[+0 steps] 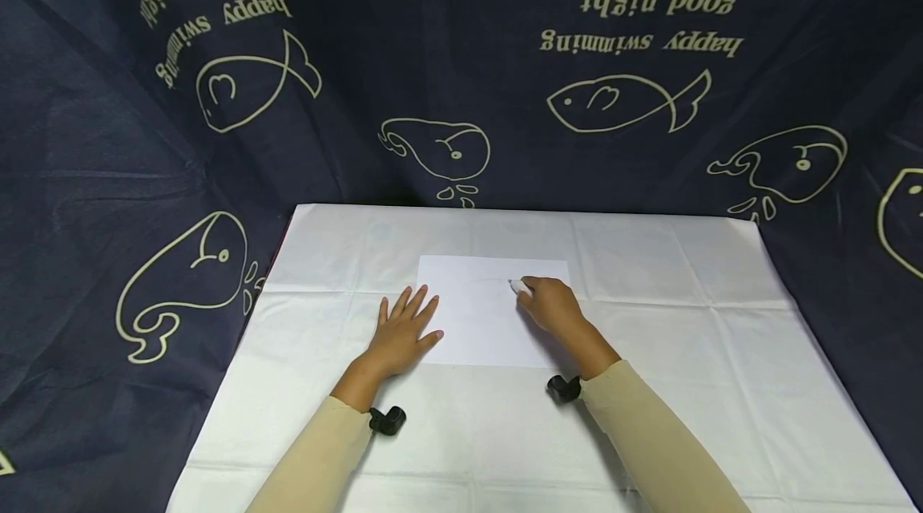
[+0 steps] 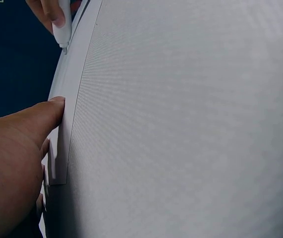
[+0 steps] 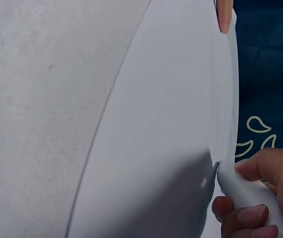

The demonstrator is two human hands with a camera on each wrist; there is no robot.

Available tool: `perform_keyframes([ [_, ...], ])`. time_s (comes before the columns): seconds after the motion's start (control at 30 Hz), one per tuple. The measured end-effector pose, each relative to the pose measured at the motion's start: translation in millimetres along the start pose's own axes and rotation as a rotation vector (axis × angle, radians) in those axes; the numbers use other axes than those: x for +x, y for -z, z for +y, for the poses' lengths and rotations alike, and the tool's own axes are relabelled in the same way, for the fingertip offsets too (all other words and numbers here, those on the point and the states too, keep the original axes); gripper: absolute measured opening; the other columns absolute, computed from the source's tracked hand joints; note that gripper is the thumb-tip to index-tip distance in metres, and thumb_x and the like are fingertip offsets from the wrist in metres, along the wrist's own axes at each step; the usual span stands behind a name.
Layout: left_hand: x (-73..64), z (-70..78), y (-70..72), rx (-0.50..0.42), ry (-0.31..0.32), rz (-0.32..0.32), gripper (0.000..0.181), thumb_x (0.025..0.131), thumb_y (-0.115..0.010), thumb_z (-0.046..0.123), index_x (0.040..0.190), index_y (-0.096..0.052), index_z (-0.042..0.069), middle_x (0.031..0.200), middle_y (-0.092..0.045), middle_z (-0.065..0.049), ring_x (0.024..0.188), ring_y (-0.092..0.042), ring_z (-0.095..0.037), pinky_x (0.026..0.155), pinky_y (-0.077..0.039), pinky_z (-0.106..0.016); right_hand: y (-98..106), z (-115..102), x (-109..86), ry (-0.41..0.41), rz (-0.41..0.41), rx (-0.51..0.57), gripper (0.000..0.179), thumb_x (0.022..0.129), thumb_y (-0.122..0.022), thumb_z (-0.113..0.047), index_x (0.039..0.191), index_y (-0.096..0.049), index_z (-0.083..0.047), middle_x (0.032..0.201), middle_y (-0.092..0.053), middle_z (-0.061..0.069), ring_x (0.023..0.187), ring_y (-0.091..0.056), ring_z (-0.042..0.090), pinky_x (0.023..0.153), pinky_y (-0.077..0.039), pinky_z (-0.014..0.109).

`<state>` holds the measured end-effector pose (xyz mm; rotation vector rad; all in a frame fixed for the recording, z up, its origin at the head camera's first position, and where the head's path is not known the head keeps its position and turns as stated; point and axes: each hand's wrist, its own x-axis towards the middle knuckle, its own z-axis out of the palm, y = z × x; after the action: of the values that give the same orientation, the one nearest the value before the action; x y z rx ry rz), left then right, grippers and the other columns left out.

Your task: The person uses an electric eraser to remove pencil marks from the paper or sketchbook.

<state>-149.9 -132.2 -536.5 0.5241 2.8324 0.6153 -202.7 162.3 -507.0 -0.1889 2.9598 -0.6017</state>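
Note:
A sheet of white paper (image 1: 483, 329) lies flat on the cloth-covered table. My left hand (image 1: 404, 339) rests on its left edge, fingers spread and thumb (image 2: 52, 114) lying over the paper. Toward the paper's upper right, my right hand (image 1: 555, 306) grips a thick-bodied white pen (image 3: 248, 196) with a narrow dark tip. That tip points left and meets the paper's surface in the right wrist view. A faint thin line runs left of the tip in the head view. In the left wrist view the pen (image 2: 63, 27) leans tip-down over the paper.
A creased white cloth (image 1: 671, 417) covers the table. Behind and at both sides hangs a dark blue curtain (image 1: 433, 56) printed with fish, whales and upside-down words. Each wrist carries a small black camera, such as the left one (image 1: 388, 421).

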Motion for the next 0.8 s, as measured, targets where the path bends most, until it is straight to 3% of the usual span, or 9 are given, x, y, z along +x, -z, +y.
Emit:
perform_keyframes([
  [0.8,0.6,-1.7,-2.1,0.002,0.001,0.000,0.069,0.104,-0.048,0.050,0.162,-0.027,0.019,0.172,-0.010,-0.007,0.160,-0.001,-0.035,0.123,0.005,-0.067,-2.9,-4.4,2.1,0.012,-0.004,-0.010,0.044,0.098,-0.055,-0.023,0.137,-0.062,-0.002,0.128,-0.068,0.023,0.121,-0.064,0.043,0.102,-0.051,0.053],
])
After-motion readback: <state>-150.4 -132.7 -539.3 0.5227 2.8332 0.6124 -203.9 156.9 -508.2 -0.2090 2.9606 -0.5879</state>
